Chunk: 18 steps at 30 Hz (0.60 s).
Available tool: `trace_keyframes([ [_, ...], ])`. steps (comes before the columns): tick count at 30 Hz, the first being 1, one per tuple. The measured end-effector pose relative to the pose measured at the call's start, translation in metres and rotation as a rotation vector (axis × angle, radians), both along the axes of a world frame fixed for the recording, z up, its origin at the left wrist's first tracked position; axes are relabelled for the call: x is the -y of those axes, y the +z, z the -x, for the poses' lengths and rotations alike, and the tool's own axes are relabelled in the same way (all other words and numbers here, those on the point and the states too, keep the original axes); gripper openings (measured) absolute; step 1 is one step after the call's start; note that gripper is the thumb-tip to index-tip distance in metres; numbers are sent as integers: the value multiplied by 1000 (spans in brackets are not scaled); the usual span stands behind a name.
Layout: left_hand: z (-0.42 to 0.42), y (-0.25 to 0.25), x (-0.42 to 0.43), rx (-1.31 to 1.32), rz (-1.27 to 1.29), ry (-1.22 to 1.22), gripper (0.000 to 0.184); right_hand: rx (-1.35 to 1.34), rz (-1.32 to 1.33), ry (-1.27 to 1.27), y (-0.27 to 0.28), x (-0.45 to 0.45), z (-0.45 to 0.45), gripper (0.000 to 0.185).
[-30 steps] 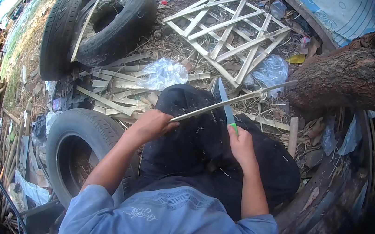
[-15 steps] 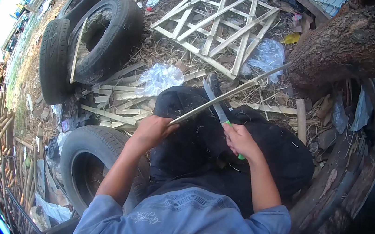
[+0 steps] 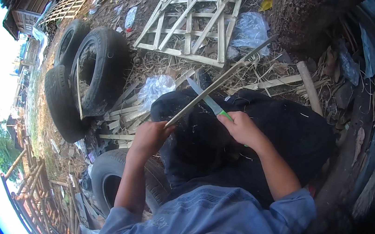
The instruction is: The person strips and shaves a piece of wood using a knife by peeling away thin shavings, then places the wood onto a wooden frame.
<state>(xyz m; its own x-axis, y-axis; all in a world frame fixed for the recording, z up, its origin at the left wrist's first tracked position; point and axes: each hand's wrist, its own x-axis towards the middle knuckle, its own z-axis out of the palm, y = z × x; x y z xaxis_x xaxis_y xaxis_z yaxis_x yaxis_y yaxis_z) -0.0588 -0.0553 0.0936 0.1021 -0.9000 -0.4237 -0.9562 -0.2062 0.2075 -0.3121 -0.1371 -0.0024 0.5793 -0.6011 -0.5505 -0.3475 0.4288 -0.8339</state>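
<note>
My left hand (image 3: 149, 138) is closed round the near end of a long, thin bamboo strip (image 3: 217, 84), which slants up and away to the right over my lap. In my right hand (image 3: 242, 129) is a knife (image 3: 207, 99) with a green handle, its blade pointing up and left. The blade crosses the strip near its middle; whether the edge bites into it I cannot tell. Beyond my knees a lattice panel of bamboo strips (image 3: 187, 33) lies on the ground. Loose bamboo strips (image 3: 124, 115) are piled left of my knee.
Several old tyres (image 3: 104, 71) stand at the left, with another tyre (image 3: 108, 173) beside my left arm. Clear plastic bags (image 3: 157, 90) lie ahead of me. At the right are a tree trunk (image 3: 298, 18) and a short stick (image 3: 309, 87).
My view has turned, so the surroundings appear tilted and shifted. Both hands keep their holds, and the knife still crosses the strip, its blade slightly nearer my left hand.
</note>
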Motion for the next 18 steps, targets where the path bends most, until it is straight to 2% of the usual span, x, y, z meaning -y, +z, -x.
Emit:
trace_keyframes([
  [2, 4, -1, 2, 23, -28, 6, 27, 6, 574, -85, -17, -7, -3, 44],
  [6, 6, -6, 5, 1, -41, 36, 26, 44, 537, -132, -7, -3, 3, 42],
  [8, 12, 2, 10, 26, -53, 8, 26, 109, -136, -12, 7, 3, 9, 41],
  [9, 16, 4, 12, 43, -58, -9, 26, 14, 226, -18, 7, 2, 11, 41],
  [10, 17, 3, 13, 46, -61, -12, 26, 16, 224, -21, 1, -2, 10, 41],
  [12, 18, -1, 15, 117, -42, -48, 27, -66, 611, -152, -8, -8, 3, 44],
  [13, 18, 0, 16, 120, -43, -54, 27, -64, 609, -159, -7, -5, 5, 44],
  [15, 18, 2, 14, 44, 55, -53, 31, 99, -122, -13, 0, 1, 9, 44],
  [16, 19, 2, 15, 46, 52, -56, 31, 102, -125, -15, 0, -1, 8, 44],
  [18, 21, 3, 17, 87, 36, -71, 31, 18, 154, 14, 0, -1, 7, 40],
])
